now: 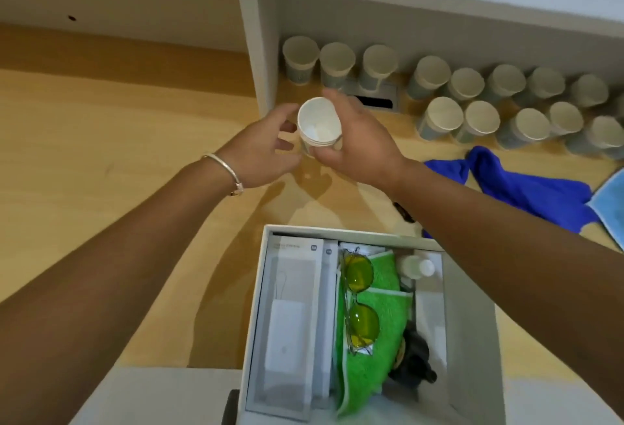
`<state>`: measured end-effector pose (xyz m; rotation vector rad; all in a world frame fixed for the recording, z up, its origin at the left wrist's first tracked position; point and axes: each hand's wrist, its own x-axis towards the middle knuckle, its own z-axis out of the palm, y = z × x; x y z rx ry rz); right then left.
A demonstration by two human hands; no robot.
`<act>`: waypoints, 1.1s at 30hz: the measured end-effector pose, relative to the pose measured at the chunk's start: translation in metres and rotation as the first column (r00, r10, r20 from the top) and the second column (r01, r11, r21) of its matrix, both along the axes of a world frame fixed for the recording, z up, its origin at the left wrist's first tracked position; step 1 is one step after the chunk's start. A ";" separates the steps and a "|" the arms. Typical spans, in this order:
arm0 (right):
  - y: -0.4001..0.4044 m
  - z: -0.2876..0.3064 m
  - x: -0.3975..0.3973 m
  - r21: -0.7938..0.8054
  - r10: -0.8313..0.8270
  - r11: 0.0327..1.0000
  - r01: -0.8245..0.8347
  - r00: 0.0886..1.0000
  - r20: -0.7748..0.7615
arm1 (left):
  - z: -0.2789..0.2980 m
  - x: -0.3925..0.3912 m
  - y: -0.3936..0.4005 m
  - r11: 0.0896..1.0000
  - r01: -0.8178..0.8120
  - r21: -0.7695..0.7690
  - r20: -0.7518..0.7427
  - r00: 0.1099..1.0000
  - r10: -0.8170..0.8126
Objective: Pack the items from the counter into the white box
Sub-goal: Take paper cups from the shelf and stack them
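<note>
A white paper cup (319, 125) is held above the wooden counter (135, 154), its open mouth facing me, apparently several nested. My right hand (358, 144) grips its right side. My left hand (266, 151), fingers spread, sits just left of the cup, fingertips near its wall. The white box (469, 330) stands open at the near edge. It holds a white product carton (290, 316), a green cloth (381, 323), yellow-lensed glasses (359, 299), a small white bottle (415, 267) and a dark object (413, 360).
Several upside-down paper cups (472, 100) stand in rows at the back under a white shelf (256, 46). A blue cloth (526, 188) and a light-blue cloth (611, 201) lie at the right. A cable slot (374, 100) sits behind the hands.
</note>
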<state>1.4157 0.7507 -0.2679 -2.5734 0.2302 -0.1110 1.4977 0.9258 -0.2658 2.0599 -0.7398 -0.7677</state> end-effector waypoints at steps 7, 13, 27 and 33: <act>-0.016 0.073 -0.073 0.033 0.026 0.999 -0.032 0.988 0.154 | 0.084 -0.063 -0.010 0.985 -0.095 -0.145 -0.200 0.978 0.064; -0.018 0.096 -0.151 0.042 0.165 0.981 -0.188 0.932 0.322 | 0.111 -0.127 -0.015 0.988 -0.082 -0.133 -0.373 0.928 0.027; -0.056 0.028 -0.276 0.053 0.223 0.969 -0.239 0.951 0.215 | 0.032 -0.224 -0.019 0.988 0.056 0.147 0.230 0.969 -0.089; -0.083 0.018 -0.293 0.130 -0.035 0.992 0.010 0.981 0.192 | -0.001 -0.226 -0.028 0.908 0.094 0.408 0.386 0.884 -0.264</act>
